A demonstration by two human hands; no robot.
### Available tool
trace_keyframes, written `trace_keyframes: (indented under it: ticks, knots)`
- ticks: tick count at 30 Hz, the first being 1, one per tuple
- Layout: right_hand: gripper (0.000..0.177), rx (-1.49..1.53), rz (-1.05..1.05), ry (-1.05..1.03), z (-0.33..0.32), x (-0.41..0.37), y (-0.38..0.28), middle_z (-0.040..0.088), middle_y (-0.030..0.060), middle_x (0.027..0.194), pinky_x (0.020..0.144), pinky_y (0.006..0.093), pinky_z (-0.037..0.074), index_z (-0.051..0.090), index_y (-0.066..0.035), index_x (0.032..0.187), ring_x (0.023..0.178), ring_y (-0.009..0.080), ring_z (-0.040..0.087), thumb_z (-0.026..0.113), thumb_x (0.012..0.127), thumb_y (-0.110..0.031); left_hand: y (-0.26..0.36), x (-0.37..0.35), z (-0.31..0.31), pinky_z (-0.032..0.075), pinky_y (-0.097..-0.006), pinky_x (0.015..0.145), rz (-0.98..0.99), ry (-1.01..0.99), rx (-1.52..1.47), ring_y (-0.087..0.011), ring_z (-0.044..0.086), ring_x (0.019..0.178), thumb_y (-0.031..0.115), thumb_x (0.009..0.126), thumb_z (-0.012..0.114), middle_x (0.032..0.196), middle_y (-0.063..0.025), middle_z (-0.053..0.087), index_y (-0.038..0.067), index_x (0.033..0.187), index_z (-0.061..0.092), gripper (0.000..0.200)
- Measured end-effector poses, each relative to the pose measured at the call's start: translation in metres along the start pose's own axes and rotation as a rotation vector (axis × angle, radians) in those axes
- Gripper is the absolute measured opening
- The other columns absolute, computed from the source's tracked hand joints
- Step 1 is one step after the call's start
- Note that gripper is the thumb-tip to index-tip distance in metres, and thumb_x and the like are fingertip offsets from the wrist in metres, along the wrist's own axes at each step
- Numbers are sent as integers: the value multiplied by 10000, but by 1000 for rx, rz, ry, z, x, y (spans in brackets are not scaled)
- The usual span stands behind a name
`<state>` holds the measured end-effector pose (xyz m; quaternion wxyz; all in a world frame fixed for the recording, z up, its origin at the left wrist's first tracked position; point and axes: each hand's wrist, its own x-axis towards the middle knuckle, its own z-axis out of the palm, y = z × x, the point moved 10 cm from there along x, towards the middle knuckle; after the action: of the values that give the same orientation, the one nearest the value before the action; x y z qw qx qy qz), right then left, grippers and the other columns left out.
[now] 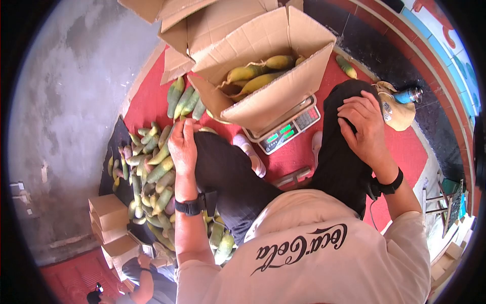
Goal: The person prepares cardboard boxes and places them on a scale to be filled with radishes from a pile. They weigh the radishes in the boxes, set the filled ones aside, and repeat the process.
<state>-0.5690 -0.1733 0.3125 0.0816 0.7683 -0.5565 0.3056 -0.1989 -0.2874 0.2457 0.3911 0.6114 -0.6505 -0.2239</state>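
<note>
Red floor [411,147] carries a digital scale [289,134] beneath boxed cucumbers [263,82]; my right hand [361,124] curls loosely over a knee [348,90]; what my left hand [182,144] grips, I can't tell.

Veg [259,84] in box [276,107] on scale [292,133], betw knees [208,152]; veg pile [161,172] to L; bag [397,112] R of R knee [332,114].

Person [314,248] seated, legs [238,190] apart, right hand [360,121] draped over the right knee [340,96], fingers [357,104] spread and gently bent, left hand [183,144] beside the left knee [208,142], its fingers partly hidden, both forearms [187,183] extended forward.
</note>
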Motion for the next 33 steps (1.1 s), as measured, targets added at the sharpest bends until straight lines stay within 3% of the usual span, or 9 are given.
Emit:
trace_keyframes:
  ticks: [2, 6, 11, 13, 14, 15, 17, 21, 33]
  knots:
    - [132, 204, 51, 20, -3, 11, 13, 607, 96, 860, 866, 409, 437, 610, -35, 834, 918, 274, 580, 664, 714, -46, -5, 7, 7, 476, -278, 709, -80, -75, -126, -152, 633, 748, 248, 968, 458, 781, -80, 662, -13, 957, 626, 311]
    - [133, 199, 192, 152, -5, 45, 77, 602, 145, 863, 758, 392, 463, 600, -14, 900, 866, 335, 573, 604, 818, -119, -18, 24, 23, 477, -259, 678, -239, -194, -190, -147, 642, 760, 305, 974, 438, 824, -86, 662, -7, 1047, 600, 359]
    - [345, 69, 354, 141, 51, 93, 170, 609, 155, 1033, 853, 405, 470, 621, -33, 1014, 984, 333, 583, 559, 850, -330, -30, 50, 53, 470, -257, 597, -300, -301, -107, -134, 614, 659, 392, 949, 468, 744, -74, 635, -28, 928, 598, 440]
    - [411, 28, 490, -94, 91, 115, 192, 613, 161, 1120, 885, 417, 466, 623, -56, 1089, 1037, 313, 589, 535, 826, -360, -43, 53, 64, 440, -254, 527, -433, -356, -62, -119, 569, 577, 405, 933, 496, 673, -49, 595, -11, 871, 610, 436]
    - [401, -10, 501, -138, 103, 126, 193, 647, 159, 1038, 858, 417, 483, 649, -59, 1063, 989, 316, 613, 536, 806, -346, -45, 56, 68, 419, -257, 500, -456, -372, -39, -114, 545, 545, 413, 923, 510, 642, -40, 574, -4, 853, 615, 436]
    - [348, -45, 593, -367, 120, 134, 194, 664, 157, 986, 824, 414, 503, 683, -62, 999, 949, 316, 632, 539, 796, -306, -47, 57, 74, 399, -260, 472, -476, -393, -15, -108, 521, 513, 422, 912, 525, 611, -31, 553, 3, 834, 619, 437]
    - [279, -61, 645, -491, 145, 144, 197, 665, 154, 1021, 797, 400, 516, 705, -71, 945, 977, 292, 637, 530, 782, -216, -50, 59, 82, 372, -293, 425, -492, -429, 82, -137, 484, 451, 431, 913, 503, 565, -43, 522, 8, 841, 621, 445]
    - [257, -107, 505, -467, 163, 155, 193, 669, 133, 1038, 778, 391, 519, 714, -87, 963, 978, 275, 644, 539, 787, -153, -59, 53, 86, 376, -284, 389, -604, -443, 88, -139, 494, 425, 347, 883, 547, 560, -40, 532, 8, 782, 606, 358]
    - [216, 8, 510, -331, 126, 104, 216, 673, 175, 949, 727, 398, 526, 713, -50, 898, 913, 323, 650, 584, 739, -118, -45, 69, 99, 398, -286, 443, -407, -364, -151, -147, 515, 480, 189, 840, 541, 630, -48, 580, 11, 796, 614, 197]
